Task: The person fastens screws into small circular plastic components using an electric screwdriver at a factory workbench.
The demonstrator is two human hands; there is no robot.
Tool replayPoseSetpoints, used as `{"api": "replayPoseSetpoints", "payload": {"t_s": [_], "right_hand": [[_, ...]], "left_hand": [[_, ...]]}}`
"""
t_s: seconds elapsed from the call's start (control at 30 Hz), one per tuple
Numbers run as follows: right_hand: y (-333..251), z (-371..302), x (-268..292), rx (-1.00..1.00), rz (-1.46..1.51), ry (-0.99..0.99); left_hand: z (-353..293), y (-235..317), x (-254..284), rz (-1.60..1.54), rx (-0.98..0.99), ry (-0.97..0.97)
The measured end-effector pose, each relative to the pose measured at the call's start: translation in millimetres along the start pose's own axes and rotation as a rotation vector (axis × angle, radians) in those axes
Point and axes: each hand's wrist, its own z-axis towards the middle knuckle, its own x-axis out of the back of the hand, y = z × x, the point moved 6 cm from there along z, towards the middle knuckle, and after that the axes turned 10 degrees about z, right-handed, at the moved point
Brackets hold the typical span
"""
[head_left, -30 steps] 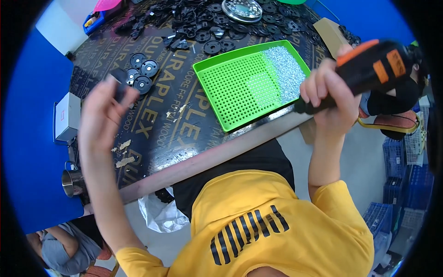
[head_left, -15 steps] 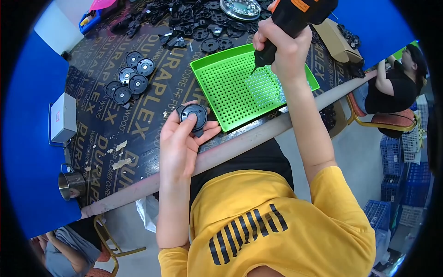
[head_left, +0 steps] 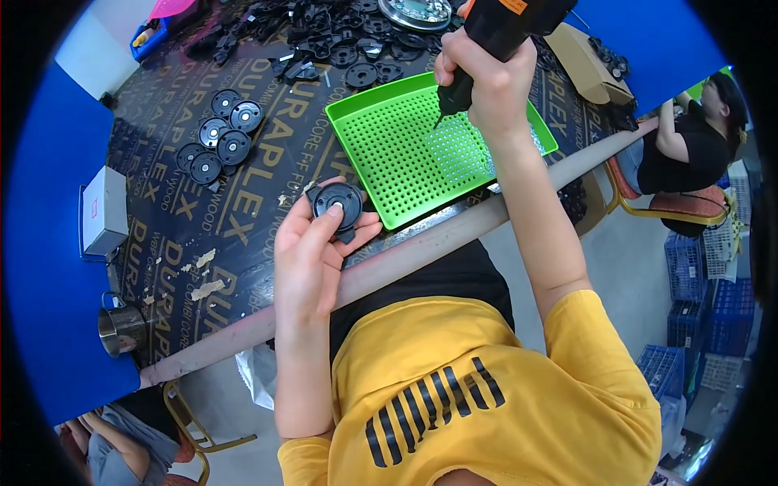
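Observation:
My left hand (head_left: 304, 259) grips a round black plastic part (head_left: 340, 202) at the table's near edge, the thumb pressed on its face near the centre. Wrapped round a black electric screwdriver (head_left: 504, 32) with orange marks is my right hand (head_left: 501, 85). The thin bit points down over the green perforated tray (head_left: 374, 154), apart from the part in my left hand. Small silver screws (head_left: 454, 154) are spread over the tray's right side, partly hidden behind my right hand and forearm.
A cluster of similar round black parts (head_left: 233, 147) lies on the left of the table. Many black pieces (head_left: 344, 53) are heaped at the back beside a round dish (head_left: 415, 12). A cardboard box (head_left: 579, 65), a white box (head_left: 105, 212) and a metal mug (head_left: 121, 328) stand around. People sit at either side.
The table and tray have shifted slightly left and up in the picture. My right hand and the screwdriver are a little further left; both hands keep their grips.

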Motion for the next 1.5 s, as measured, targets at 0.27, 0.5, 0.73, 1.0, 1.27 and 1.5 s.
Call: {"api": "replayPoseSetpoints", "payload": {"t_s": [0.27,0.5,0.73,1.0,1.27,1.5], "right_hand": [[-14,-7,-7,-0.003,0.108,0.019],[-26,-12,-30,-0.121,0.41,-0.406],[-36,-46,-95,-0.1,0.471,-0.464],[-22,-49,-109,-0.09,0.454,-0.516],[-20,-51,-113,-0.01,0.37,-0.475],[-12,-55,-116,-0.019,0.215,-0.372]], "left_hand": [[2,-2,4,0.019,-0.03,0.009],[3,1,-1,0.06,-0.029,0.026],[3,-1,1,0.026,-0.003,0.035],[2,-1,1,0.015,-0.001,0.013],[2,0,1,0.015,-0.009,-0.006],[2,-1,0,0.029,-0.026,0.009]]}}
